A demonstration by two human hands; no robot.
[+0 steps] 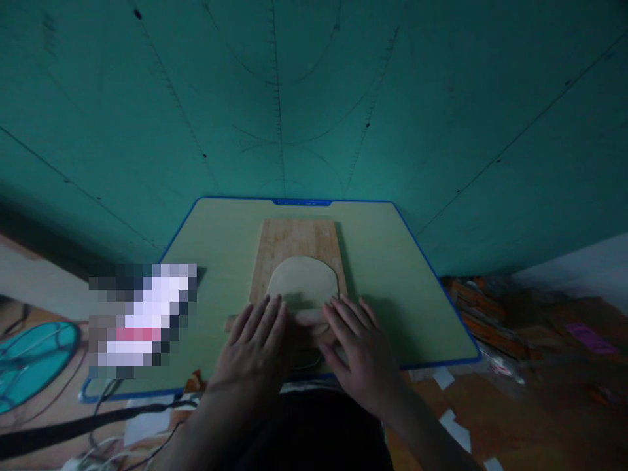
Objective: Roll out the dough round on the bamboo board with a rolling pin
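A flat, rounded sheet of pale dough point(304, 278) lies on a wooden cutting board point(299, 234). Across the near part of the dough rests a wooden rolling pin point(310, 318), its left end sticking out past my fingers. My left hand point(258, 343) lies flat over the left part of the pin, fingers stretched out and palm down. On the right part of the pin, my right hand point(360, 347) is also spread, its thumb apart from the fingers. Both palms hide much of the pin, and the near edge of the dough is mostly covered.
A pale green mat point(417, 288) with a blue rim lies under the board. A pixelated phone-like screen point(147, 314) stands at the left. Cables point(103, 451) and a turquoise round item point(36, 360) are lower left. A green marked wall point(314, 98) rises behind; paper scraps point(455, 432) lie lower right.
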